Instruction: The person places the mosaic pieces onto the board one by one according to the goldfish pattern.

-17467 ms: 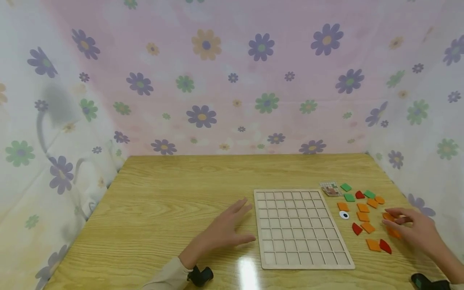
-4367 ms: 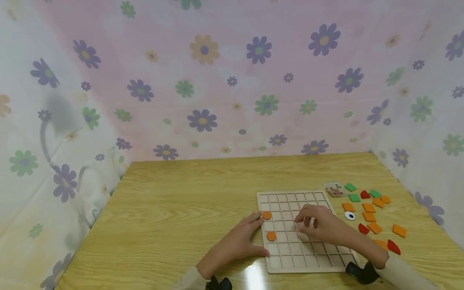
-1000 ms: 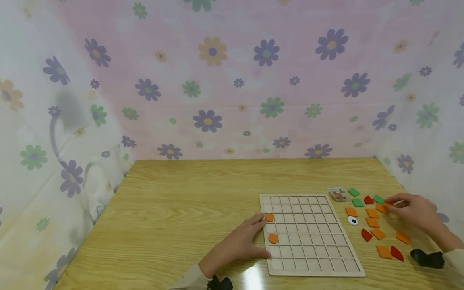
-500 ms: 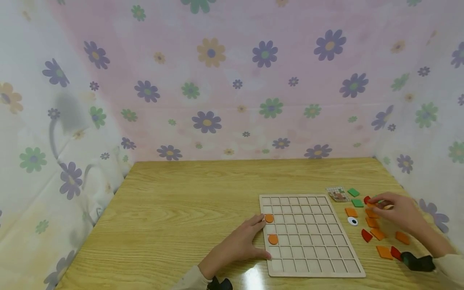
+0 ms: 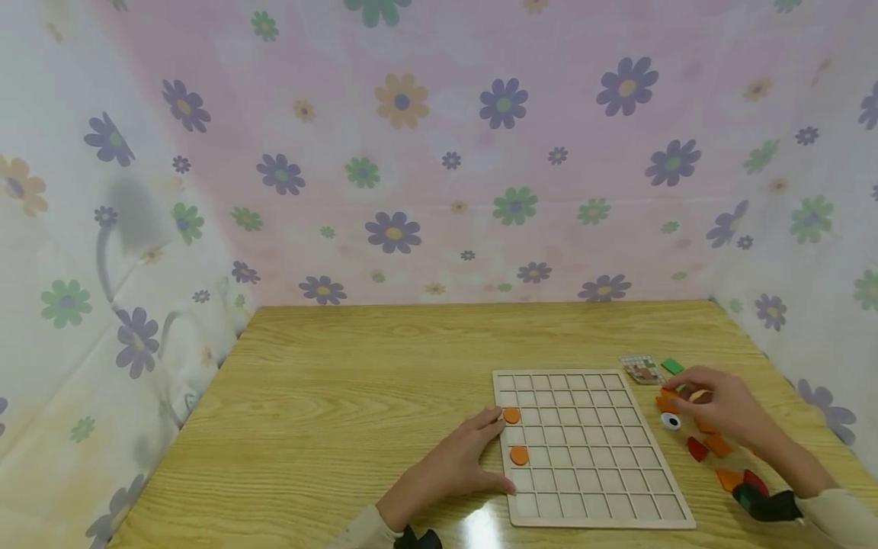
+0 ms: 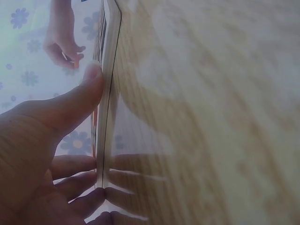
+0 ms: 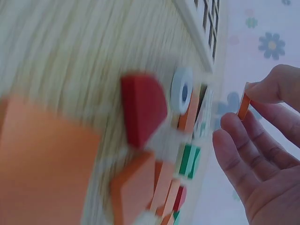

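My right hand (image 5: 720, 400) pinches a small orange disc (image 7: 243, 104) between thumb and fingers, seen edge-on in the right wrist view and held above the loose pieces. My left hand (image 5: 456, 461) lies along the left side of a wooden grid board (image 5: 604, 523), its fingertips and thumb at the rim. Two orange discs (image 5: 519, 455) sit in the board's leftmost column, one square apart. Close under the right hand are a white disc with a black dot (image 5: 671, 421) and a red quarter-round piece (image 5: 696, 448). Orange squares (image 5: 717, 445) lie partly hidden beneath that hand.
A small printed grid card (image 5: 642, 370) lies beyond the board's far right corner, beside a green piece (image 5: 672, 366). Nearer me, an orange square (image 5: 728, 479) and another red piece (image 5: 755, 482) lie by the right wrist. Flowered cloth (image 5: 439, 191) encloses the wooden table (image 5: 329, 412).
Two orange discs have come onto the board since the oldest frame. The right hand has picked up another from the far right and moved left with it. The left hand stays at the board.
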Tool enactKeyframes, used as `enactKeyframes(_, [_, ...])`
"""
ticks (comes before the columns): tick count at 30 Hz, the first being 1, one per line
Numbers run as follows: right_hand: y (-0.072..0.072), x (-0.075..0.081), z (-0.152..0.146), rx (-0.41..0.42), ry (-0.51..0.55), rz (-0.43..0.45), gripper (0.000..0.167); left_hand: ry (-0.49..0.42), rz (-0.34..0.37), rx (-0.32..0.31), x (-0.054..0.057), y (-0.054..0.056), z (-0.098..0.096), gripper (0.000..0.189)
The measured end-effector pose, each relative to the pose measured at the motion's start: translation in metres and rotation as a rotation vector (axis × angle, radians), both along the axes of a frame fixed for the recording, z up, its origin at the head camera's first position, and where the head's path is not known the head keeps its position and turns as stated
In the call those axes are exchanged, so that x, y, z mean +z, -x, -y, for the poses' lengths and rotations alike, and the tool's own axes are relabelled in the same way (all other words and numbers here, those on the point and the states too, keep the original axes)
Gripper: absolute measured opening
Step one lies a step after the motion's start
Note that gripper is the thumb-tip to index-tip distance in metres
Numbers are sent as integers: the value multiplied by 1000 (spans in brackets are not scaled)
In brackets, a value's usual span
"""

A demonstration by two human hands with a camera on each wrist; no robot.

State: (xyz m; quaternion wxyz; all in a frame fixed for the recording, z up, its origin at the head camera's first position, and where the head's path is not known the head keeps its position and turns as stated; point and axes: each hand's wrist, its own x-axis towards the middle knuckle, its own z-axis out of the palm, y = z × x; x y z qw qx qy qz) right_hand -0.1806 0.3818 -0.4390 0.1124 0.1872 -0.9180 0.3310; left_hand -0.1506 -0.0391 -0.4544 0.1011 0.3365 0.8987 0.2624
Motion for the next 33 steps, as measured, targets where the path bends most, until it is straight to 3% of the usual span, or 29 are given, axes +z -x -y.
enactKeyframes(11, [-7, 5, 36, 84, 24, -12, 20, -4, -2, -1, -1, 0, -1, 91])
enactKeyframes(28, [-9, 10, 79, 375, 134, -46, 29, -7, 1, 5, -2, 0, 0, 93])
enactKeyframes(33, [-13, 11, 92, 415, 137, -26, 28, 3, -1, 11, -3, 1, 1, 93])
